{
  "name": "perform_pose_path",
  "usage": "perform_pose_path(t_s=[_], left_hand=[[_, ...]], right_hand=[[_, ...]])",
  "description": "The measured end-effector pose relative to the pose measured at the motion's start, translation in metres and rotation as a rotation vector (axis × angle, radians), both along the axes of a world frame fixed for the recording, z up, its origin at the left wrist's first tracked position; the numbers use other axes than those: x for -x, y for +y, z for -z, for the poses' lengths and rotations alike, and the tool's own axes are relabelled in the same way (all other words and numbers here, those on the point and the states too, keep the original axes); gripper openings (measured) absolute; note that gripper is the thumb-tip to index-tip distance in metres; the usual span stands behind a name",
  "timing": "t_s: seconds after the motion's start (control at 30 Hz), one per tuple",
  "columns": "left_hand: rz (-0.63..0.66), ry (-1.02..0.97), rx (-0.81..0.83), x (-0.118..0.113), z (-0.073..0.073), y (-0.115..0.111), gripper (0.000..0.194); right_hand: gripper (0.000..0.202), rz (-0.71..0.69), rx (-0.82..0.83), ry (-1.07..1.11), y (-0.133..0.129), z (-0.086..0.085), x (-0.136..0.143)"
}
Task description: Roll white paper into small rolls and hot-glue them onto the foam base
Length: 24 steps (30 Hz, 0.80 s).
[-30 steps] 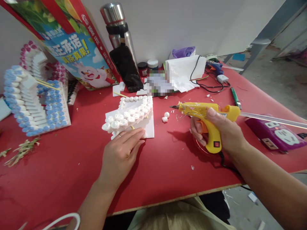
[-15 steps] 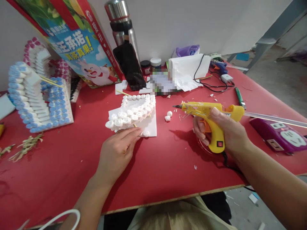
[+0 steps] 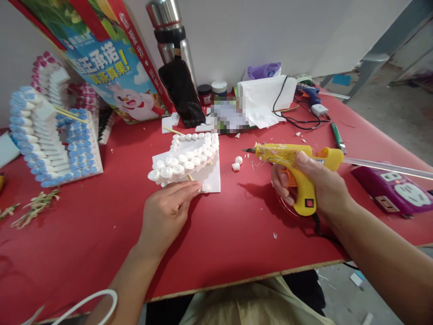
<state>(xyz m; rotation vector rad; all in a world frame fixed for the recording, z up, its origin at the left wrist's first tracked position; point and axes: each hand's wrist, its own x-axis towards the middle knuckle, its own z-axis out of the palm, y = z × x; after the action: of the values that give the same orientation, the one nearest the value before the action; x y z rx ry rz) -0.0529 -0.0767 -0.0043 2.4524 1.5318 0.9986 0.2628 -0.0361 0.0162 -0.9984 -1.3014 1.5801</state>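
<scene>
A white model [image 3: 189, 160] edged with rows of small white rosettes stands on a white board [image 3: 214, 176] at mid table. My left hand [image 3: 169, 203] is closed at the board's front edge, fingertips together beside a rosette [image 3: 204, 188]; what they pinch, if anything, is hidden. My right hand [image 3: 318, 180] is wrapped round the handle of a yellow glue gun [image 3: 287, 153], its nozzle pointing left and a clear glue stick [image 3: 385, 167] jutting from its back. Two loose white rosettes [image 3: 237, 163] lie between the board and the nozzle.
Behind stand a phone [image 3: 181, 92], a steel bottle [image 3: 169, 27] and a colourful bag [image 3: 118, 67]. Blue-and-white [image 3: 56, 140] and pink models stand left. At right are a purple power socket [image 3: 394, 187], a green cutter [image 3: 338, 137] and cables.
</scene>
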Motion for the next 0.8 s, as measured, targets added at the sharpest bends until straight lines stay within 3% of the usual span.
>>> perform_pose_path(t_s=[0.37,0.8], left_hand=[[-0.095,0.019,0.016,0.009,-0.004,-0.01,0.03],[-0.121,0.077,0.0,0.016,-0.003,-0.006,0.025]], right_hand=[[0.05,0.007,-0.009,-0.012,0.0,0.001,-0.001],[0.049,0.002,-0.002,-0.004,0.0,0.003,-0.002]])
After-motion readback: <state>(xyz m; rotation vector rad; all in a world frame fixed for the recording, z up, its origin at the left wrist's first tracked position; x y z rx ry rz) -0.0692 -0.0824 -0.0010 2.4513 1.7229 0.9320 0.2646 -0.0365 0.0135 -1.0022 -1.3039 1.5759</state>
